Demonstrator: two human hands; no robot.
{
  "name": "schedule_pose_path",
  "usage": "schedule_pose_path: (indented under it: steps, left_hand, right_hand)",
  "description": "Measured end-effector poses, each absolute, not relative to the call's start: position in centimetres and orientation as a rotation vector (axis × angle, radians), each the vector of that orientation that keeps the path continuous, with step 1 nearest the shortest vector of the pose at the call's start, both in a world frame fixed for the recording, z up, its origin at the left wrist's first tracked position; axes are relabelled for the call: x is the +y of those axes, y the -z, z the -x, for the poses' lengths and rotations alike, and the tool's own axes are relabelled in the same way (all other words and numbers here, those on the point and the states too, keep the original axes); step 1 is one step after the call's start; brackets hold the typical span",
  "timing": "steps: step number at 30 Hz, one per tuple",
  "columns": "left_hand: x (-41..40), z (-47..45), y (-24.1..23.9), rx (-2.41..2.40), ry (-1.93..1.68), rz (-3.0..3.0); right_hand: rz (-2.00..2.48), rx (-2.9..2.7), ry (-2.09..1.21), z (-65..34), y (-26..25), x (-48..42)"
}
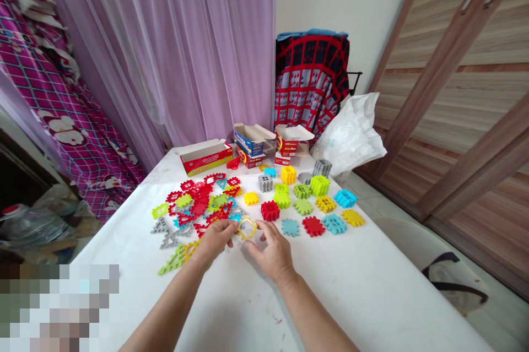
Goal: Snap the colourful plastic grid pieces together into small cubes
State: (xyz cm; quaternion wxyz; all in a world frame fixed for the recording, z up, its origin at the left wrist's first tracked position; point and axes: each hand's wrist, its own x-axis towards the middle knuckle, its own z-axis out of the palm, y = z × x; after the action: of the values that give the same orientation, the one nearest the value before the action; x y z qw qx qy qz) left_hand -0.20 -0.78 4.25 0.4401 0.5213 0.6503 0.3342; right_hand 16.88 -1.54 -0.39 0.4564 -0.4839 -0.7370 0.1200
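Observation:
A yellow toothed building piece with an open middle (247, 229) is held up between my two hands over the white table. My left hand (215, 242) pinches its left edge between thumb and fingers. On the other side, the fingers of my right hand (270, 250) close round its right edge. Beyond my left hand spreads a loose heap of red, grey, green and blue toothed pieces (200, 203). Past my right hand stand sorted stacks, the nearest being a red stack (270, 210), a flat light-blue piece (290, 227) and a flat red piece (313, 226).
At the table's (136, 297) far edge stand a long red box (206, 160), a blue box (249, 142) and red boxes (286, 145), several with open flaps. A white plastic bag (349, 131) leans at the back right. A wooden wardrobe (450, 76) is on the right.

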Motion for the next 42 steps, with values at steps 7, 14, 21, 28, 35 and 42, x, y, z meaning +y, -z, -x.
schedule_pose_path:
  steps: [7, 14, 21, 28, 35, 42]
  left_hand:
    - [-1.1, -0.7, -4.5, 1.536, -0.916, -1.264]
    - [-3.7, -1.7, -2.7, 1.520, -1.225, -1.497]
    - [-4.0, -0.1, 0.2, 1.555, -1.361, -1.572]
    - [-3.6, 1.1, 1.0, 1.601, -1.385, -1.491]
    - [-3.6, 1.0, 0.8, 1.625, -1.345, -1.306]
    - [-3.8, 0.8, 0.2, 1.616, -1.324, -1.242]
  right_hand:
    - [1.230, -1.785, -0.182, -18.1, -0.6, -1.6]
    - [1.494, -1.448, 0.132, -27.5, -1.6, 2.2]
    - [1.845, -1.400, 0.342, -35.9, -0.8, 6.5]
    - [1.966, -1.475, 0.437, -36.6, 0.6, 7.1]
    - [1.967, -1.514, 0.440, -36.8, 1.2, 7.5]
    - [1.976, -1.532, 0.425, -36.7, 1.2, 7.6]
